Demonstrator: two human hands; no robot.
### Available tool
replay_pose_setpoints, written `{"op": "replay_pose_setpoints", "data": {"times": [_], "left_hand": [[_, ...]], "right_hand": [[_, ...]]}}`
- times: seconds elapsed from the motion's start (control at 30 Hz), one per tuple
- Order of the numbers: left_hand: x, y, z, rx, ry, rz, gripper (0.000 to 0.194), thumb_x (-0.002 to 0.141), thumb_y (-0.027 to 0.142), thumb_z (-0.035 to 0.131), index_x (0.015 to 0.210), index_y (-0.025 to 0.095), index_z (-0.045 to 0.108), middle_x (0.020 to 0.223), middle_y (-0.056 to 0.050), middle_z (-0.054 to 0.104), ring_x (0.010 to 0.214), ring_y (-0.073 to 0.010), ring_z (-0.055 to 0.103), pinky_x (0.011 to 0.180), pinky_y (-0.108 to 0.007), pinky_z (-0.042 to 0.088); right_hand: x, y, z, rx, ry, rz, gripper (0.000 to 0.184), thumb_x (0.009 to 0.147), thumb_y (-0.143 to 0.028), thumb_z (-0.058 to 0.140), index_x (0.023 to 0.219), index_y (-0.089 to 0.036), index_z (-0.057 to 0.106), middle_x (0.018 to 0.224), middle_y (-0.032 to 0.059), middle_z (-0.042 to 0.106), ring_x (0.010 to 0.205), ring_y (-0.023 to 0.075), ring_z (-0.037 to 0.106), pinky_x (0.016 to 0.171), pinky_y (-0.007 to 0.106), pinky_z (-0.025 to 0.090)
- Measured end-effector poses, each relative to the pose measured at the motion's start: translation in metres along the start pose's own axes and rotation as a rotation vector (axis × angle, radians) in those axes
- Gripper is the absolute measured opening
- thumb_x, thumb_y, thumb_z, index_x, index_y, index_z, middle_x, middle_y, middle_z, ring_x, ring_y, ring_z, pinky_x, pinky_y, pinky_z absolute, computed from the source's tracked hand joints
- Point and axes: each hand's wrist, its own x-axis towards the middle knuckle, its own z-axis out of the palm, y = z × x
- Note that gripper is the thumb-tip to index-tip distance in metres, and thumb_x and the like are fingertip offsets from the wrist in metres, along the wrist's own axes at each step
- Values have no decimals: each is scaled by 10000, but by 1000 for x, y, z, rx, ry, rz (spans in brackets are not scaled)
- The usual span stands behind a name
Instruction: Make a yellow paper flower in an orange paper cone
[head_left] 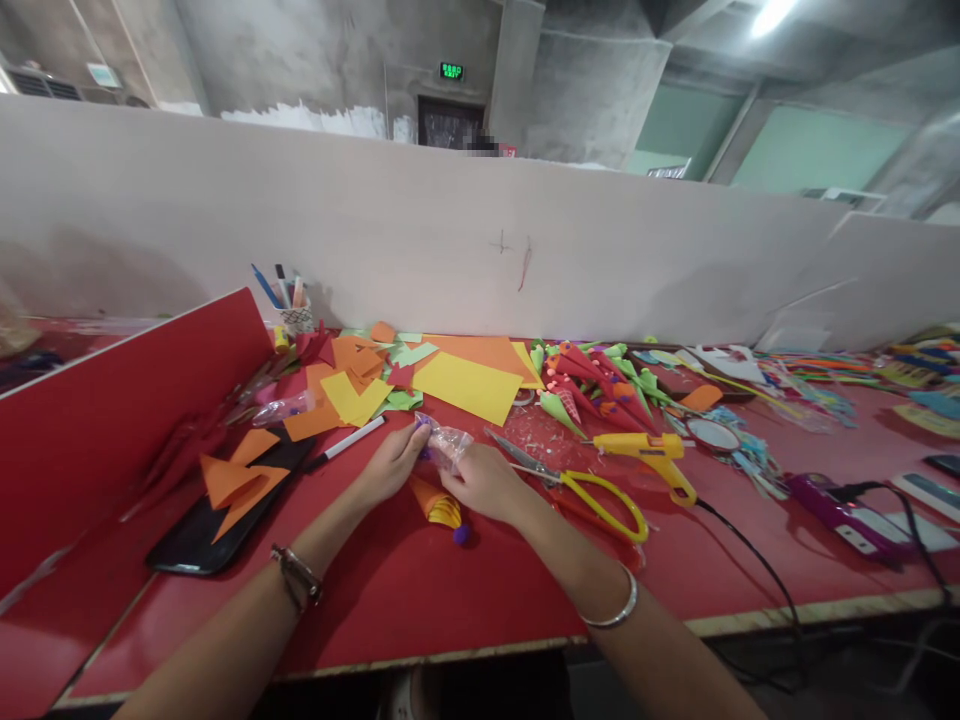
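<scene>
Between my two hands is a small clear plastic bag (448, 440) with purple bits in it. The fingers of my left hand (396, 462) pinch its left end, by the purple. My right hand (484, 480) is closed at the bag's right side, some of its fingers hidden inside or behind the plastic. Just below the hands, an orange paper cone (427, 496) with yellow strips lies on the red table, a purple pom-pom (461, 535) at its lower end. Yellow-handled scissors (604, 500) lie right of my right hand.
A yellow glue gun (651, 458) with a black cord lies right of the scissors. Finished paper cones (592, 385) are heaped behind it. Paper sheets (469, 388), a marker (349, 442) and a black phone-like slab (206, 540) lie left and ahead. A red divider (135, 420) stands at left.
</scene>
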Motion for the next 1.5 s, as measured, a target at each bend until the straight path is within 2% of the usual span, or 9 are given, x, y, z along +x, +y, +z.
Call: {"op": "replay_pose_setpoints", "data": {"times": [0.4, 0.57, 0.73, 0.93, 1.1, 1.17, 1.27, 1.43, 1.5], "left_hand": [[5, 6, 1, 70, 107, 13, 375, 790, 491, 358, 576, 183, 378, 525, 47, 344, 474, -91, 307, 443, -213, 266], [6, 9, -6, 41, 217, -40, 397, 770, 536, 367, 582, 187, 382, 509, 47, 339, 468, -92, 329, 445, -212, 300], [12, 1, -19, 33, 366, -116, 460, 744, 613, 330, 690, 173, 454, 564, 29, 444, 491, -100, 427, 469, -211, 380], [18, -16, -31, 145, 417, -162, 461, 772, 560, 288, 769, 157, 512, 640, -12, 554, 586, -135, 529, 535, -226, 421], [17, -24, -36, 366, 387, -179, 305, 754, 437, 405, 682, 167, 525, 616, -16, 554, 617, -170, 533, 569, -256, 399], [15, -25, -37, 439, 394, -190, 254, 741, 399, 449, 806, 167, 530, 701, -29, 581, 642, -180, 549, 585, -272, 404], [12, -26, -37, 511, 422, -216, 399, 734, 375, 483, 1062, 153, 434, 823, -61, 589, 701, -211, 572, 608, -313, 426], [11, -29, -32, 784, 536, 68, 515, 720, 299, 522, 1166, 91, 369, 1025, -154, 498, 972, -286, 499, 826, -407, 410], [11, -28, -30, 861, 585, 180, 517, 717, 273, 533, 1168, 78, 374, 1043, -167, 472, 1036, -308, 445, 887, -433, 369]], "right_hand": [[-1, 4, -1, 164, 33, -18, 89, 771, -257, 469, 764, -181, 514, 552, -22, 477, 494, 110, 422, 480, 230, 282], [-1, 6, 0, 350, 178, -51, 42, 763, -226, 464, 749, -192, 443, 631, -32, 472, 561, 99, 440, 542, 213, 339], [1, 10, -3, 596, 350, 60, 102, 786, -273, 446, 728, -198, 408, 660, -39, 434, 599, 93, 456, 557, 198, 386], [4, 14, -4, 622, 522, 88, 110, 772, -288, 498, 742, -184, 484, 771, 14, 516, 736, 129, 530, 681, 242, 443], [2, 15, 1, 650, 424, 59, 141, 791, -326, 492, 762, -191, 515, 760, 19, 560, 714, 140, 572, 657, 252, 473], [2, 15, 5, 659, 381, 79, 147, 791, -340, 491, 760, -197, 500, 713, 4, 562, 669, 140, 585, 623, 252, 478], [1, 17, 10, 639, 382, 86, 145, 783, -343, 504, 831, -208, 477, 741, 4, 568, 691, 150, 600, 609, 252, 478], [0, 17, 9, 594, 359, 84, 275, 807, -312, 486, 1059, -209, 449, 827, 34, 614, 697, 147, 614, 663, 266, 470], [0, 16, 7, 567, 311, 56, 228, 826, -305, 464, 1026, -203, 503, 756, 21, 623, 639, 134, 609, 647, 250, 459]]}}
